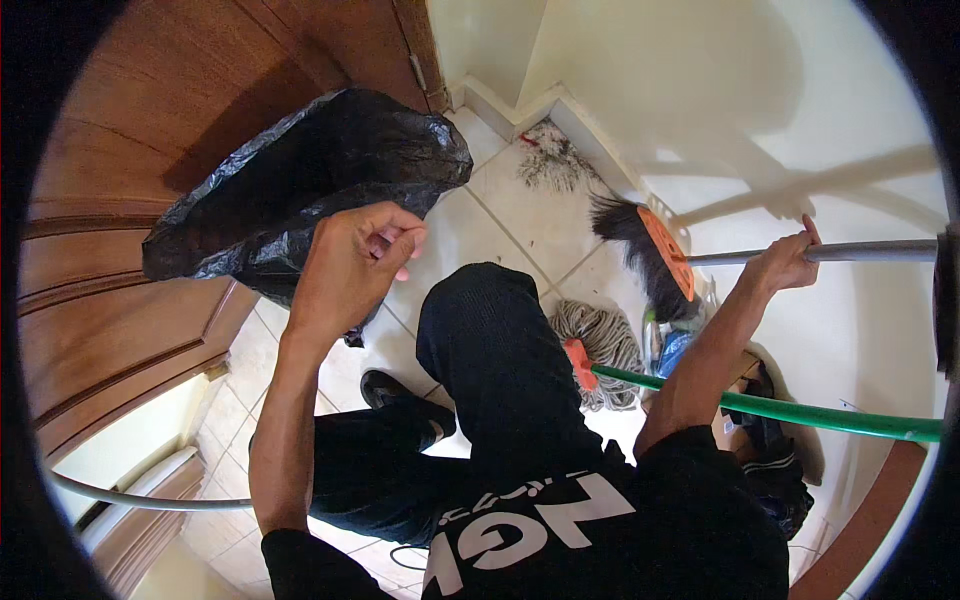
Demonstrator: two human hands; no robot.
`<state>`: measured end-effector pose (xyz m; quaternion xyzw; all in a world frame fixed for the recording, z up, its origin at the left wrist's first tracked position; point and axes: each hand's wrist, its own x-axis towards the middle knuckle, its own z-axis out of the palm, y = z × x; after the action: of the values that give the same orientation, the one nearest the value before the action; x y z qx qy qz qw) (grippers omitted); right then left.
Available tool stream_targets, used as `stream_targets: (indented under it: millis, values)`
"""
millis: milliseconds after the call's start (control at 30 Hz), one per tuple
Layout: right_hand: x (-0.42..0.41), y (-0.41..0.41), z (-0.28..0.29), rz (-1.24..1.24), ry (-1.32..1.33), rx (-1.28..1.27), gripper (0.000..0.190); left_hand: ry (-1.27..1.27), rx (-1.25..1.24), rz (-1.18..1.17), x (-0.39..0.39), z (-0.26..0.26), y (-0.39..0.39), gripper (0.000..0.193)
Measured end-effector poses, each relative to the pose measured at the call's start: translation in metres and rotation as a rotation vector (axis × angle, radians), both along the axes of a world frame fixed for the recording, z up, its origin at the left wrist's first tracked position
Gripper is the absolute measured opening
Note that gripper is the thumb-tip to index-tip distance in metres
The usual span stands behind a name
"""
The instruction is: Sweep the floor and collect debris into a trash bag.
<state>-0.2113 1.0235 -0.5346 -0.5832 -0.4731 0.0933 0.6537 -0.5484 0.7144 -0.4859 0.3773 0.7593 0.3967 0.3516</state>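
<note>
My right hand [784, 259] is closed around the grey handle [877, 251] of a broom at the right. The broom's orange head [666, 251] with dark bristles [637, 262] is by the wall. My left hand [360, 262] is raised with curled fingers in front of a black plastic bag [337, 157], which stands with its mouth spread beside the wooden door; whether the fingers pinch anything, I cannot tell. A pile of dark debris [555, 157] with a small red piece lies on the tiles in the wall corner.
A grey string mop [596, 330] with a green handle [825, 416] lies near my knee. Plastic packages [675, 352] and a cardboard box [724, 424] sit along the right wall. The brown wooden door [135, 150] is at the left. Another thin pole [150, 501] shows at lower left.
</note>
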Motion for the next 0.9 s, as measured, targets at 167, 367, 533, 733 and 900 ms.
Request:
stream_targets:
  millis: [167,367,533,733,900]
  values:
    - [0.005,0.021,-0.031,-0.03,0.108,0.071,0.013,0.145,-0.062,0.0,-0.003,0.016,0.001,0.017]
    - [-0.032,-0.01,-0.03,-0.082,0.252,-0.065,0.021,0.214,-0.04,0.08,-0.009,0.027,-0.005,0.033]
    - [-0.001,0.001,-0.041,0.133,0.159,-0.009,0.019,0.221,0.015,0.111,-0.012,0.021,-0.004,0.035]
    - [-0.026,-0.02,0.004,-0.066,0.142,0.023,0.014,0.191,-0.009,0.139,-0.005,0.025,-0.004,0.03]
    - [-0.013,-0.005,-0.027,-0.045,0.133,-0.051,0.017,0.069,-0.03,0.066,0.001,0.028,0.004,0.02]
